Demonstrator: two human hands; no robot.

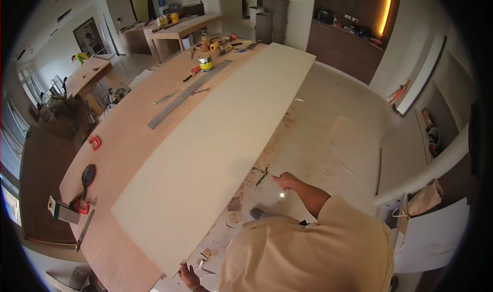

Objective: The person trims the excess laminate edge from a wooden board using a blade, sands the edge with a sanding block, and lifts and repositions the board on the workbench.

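A long, off-white panel [205, 143] lies across a larger reddish-brown board on the worktable [115, 148]. My left hand [189, 275] is at the panel's near corner, its fingers against the edge, holding it. My right hand [287, 181] is over the floor on the right, apart from the panel. Its index finger points left and the other fingers look curled; whether anything is inside them is hidden. Just left of that hand is a thin dark metal piece [261, 175], close to the panel's edge.
On the board are a grey metal strip [190, 94], a yellow-labelled can [205, 62], a dark brush-like tool [89, 175], a red-handled tool [94, 142] and power tools [226, 49]. Debris [235, 203] litters the floor. A person [80, 58] is at the far left.
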